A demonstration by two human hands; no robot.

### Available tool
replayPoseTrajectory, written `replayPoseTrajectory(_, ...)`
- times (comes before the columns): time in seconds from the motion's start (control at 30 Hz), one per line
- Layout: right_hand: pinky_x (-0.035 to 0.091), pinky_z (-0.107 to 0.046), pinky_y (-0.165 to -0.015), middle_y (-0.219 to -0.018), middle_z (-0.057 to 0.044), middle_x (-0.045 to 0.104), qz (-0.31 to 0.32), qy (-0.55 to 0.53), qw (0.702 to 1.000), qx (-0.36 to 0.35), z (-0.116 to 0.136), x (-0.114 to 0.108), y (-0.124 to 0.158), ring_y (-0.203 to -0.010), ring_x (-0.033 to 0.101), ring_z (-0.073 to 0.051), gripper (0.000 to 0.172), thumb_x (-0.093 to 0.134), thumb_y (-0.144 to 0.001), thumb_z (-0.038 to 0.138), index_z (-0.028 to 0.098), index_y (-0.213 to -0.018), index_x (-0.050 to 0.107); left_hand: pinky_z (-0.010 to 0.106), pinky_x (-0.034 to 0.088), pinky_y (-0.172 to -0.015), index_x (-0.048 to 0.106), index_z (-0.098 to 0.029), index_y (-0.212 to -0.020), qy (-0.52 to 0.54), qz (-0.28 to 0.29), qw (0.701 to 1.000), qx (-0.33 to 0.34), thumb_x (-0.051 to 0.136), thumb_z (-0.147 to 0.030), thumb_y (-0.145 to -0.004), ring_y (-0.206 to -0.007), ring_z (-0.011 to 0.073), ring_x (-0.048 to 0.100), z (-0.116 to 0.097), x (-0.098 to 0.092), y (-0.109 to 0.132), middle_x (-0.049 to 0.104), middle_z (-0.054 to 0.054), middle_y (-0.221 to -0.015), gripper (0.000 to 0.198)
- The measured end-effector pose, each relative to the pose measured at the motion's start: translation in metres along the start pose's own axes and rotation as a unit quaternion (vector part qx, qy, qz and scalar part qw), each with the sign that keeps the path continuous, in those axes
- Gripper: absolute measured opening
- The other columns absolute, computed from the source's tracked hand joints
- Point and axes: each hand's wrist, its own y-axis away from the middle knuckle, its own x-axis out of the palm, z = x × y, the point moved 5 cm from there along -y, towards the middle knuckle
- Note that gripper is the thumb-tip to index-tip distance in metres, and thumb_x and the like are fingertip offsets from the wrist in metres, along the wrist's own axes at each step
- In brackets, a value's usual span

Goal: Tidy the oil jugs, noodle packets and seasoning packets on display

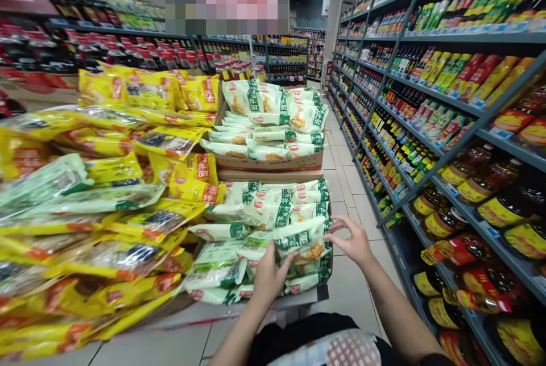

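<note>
A pale green noodle packet (305,236) with dark green lettering and a picture of noodles is between my two hands, above the front cardboard box. My left hand (272,276) grips its left end, thumb along the near side. At its right end my right hand (352,244) pinches the edge between thumb and fingers. Like packets (268,207) fill the box beneath, some upright and some lying flat. One flat packet (217,261) lies left of my left hand. The fingertips of both hands are partly hidden by the packet.
Yellow noodle packets (128,258) are heaped on the left, with a few green ones on top. A second cardboard box (264,162) of green packets stands behind. Shelves (398,70) of bottles and sauces line the right, past a tiled aisle (341,184). Dark bottles (145,56) stand at the back left.
</note>
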Motion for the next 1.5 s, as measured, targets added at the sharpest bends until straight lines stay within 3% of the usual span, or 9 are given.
replayPoseTrajectory(0.1,0.056,-0.031,-0.081,-0.096,-0.004,0.075,-0.033,0.014,0.998,0.05,-0.017,-0.001,0.012,-0.086,0.073,-0.019,0.034,0.068,-0.092,0.042,0.022,-0.12,0.064,0.036,0.056,-0.079,0.049,-0.018,-0.11,0.092,-0.06,0.99,-0.085,0.062,-0.058,-0.09,-0.093,0.0255,0.069,0.011,-0.004,-0.009,0.069,0.012,-0.105,0.046)
replayPoseTrajectory(0.27,0.054,-0.038,-0.092,-0.109,-0.007,0.074,0.088,0.084,0.991,0.046,-0.034,0.024,0.049,-0.103,0.069,-0.023,0.022,0.058,-0.098,0.033,0.021,-0.112,0.069,0.036,0.051,-0.069,0.053,-0.016,-0.104,-0.007,-0.093,0.99,-0.11,0.063,-0.061,-0.085,-0.065,0.0227,0.059,0.02,-0.004,-0.012,0.061,0.004,-0.075,0.049)
replayPoseTrajectory(0.5,0.048,-0.039,-0.096,-0.115,-0.008,0.073,0.275,0.103,0.956,-0.022,-0.033,0.072,0.088,-0.108,0.066,-0.026,0.06,0.085,-0.078,0.046,0.023,-0.13,0.066,0.029,0.055,-0.07,0.053,-0.017,-0.099,0.07,-0.118,0.99,-0.017,0.07,-0.05,-0.086,-0.08,0.0211,0.069,-0.013,-0.01,-0.001,0.07,0.008,-0.09,0.039)
replayPoseTrajectory(0.57,0.047,-0.037,-0.093,-0.107,-0.006,0.075,0.314,0.119,0.941,-0.038,-0.038,0.085,0.095,-0.1,0.066,-0.024,0.049,0.08,-0.083,0.046,0.025,-0.126,0.069,0.025,0.055,-0.066,0.056,-0.017,-0.099,0.024,-0.142,0.988,0.047,0.073,-0.044,-0.086,-0.075,0.0186,0.07,-0.021,-0.02,0.003,0.07,0.005,-0.085,0.034)
replayPoseTrajectory(0.8,0.043,-0.035,-0.085,-0.093,-0.005,0.074,0.25,0.215,0.944,0.003,-0.055,0.095,0.086,-0.092,0.063,-0.022,0.02,0.06,-0.1,0.035,0.021,-0.102,0.074,0.022,0.053,-0.063,0.061,-0.013,-0.114,-0.204,-0.25,0.913,0.249,0.072,-0.03,-0.088,-0.067,0.0156,0.068,-0.031,-0.061,0.022,0.071,0.006,-0.086,0.033)
replayPoseTrajectory(1.07,0.048,-0.036,-0.088,-0.097,-0.005,0.074,0.335,0.211,0.917,0.043,-0.044,0.088,0.066,-0.099,0.065,-0.025,0.009,0.078,-0.085,0.025,0.022,-0.093,0.076,0.021,0.046,-0.054,0.065,-0.012,-0.107,-0.356,-0.408,0.81,0.225,0.079,-0.04,-0.082,-0.06,0.0148,0.062,-0.02,-0.13,0.077,0.066,0.004,-0.078,0.04)
replayPoseTrajectory(1.2,0.049,-0.04,-0.101,-0.127,-0.007,0.068,0.207,0.142,0.968,-0.022,-0.038,0.057,0.042,-0.119,0.059,-0.026,0.031,0.071,-0.09,0.024,0.024,-0.12,0.07,0.024,0.05,-0.062,0.065,-0.014,-0.12,-0.34,-0.417,0.823,0.18,0.082,-0.032,-0.079,-0.07,0.0169,0.066,-0.017,-0.146,0.093,0.07,0.006,-0.091,0.047)
replayPoseTrajectory(1.37,0.048,-0.049,-0.104,-0.133,-0.013,0.061,0.059,0.188,0.98,-0.018,-0.063,0.04,0.011,-0.125,0.05,-0.032,0.038,0.059,-0.095,0.026,0.02,-0.132,0.062,0.033,0.053,-0.089,0.057,-0.018,-0.127,-0.202,-0.188,0.923,0.269,0.065,-0.011,-0.089,-0.103,0.0212,0.069,-0.057,-0.086,0.07,0.071,0.009,-0.11,0.04)
replayPoseTrajectory(1.5,0.047,-0.048,-0.102,-0.12,-0.012,0.065,0.087,0.172,0.981,-0.004,-0.08,0.048,0.0,-0.121,0.05,-0.032,0.032,0.065,-0.092,0.026,0.021,-0.123,0.062,0.034,0.046,-0.094,0.051,-0.018,-0.137,-0.254,0.002,0.907,0.337,0.045,-0.002,-0.094,-0.114,0.0182,0.065,-0.078,-0.005,0.051,0.07,0.01,-0.122,0.046)
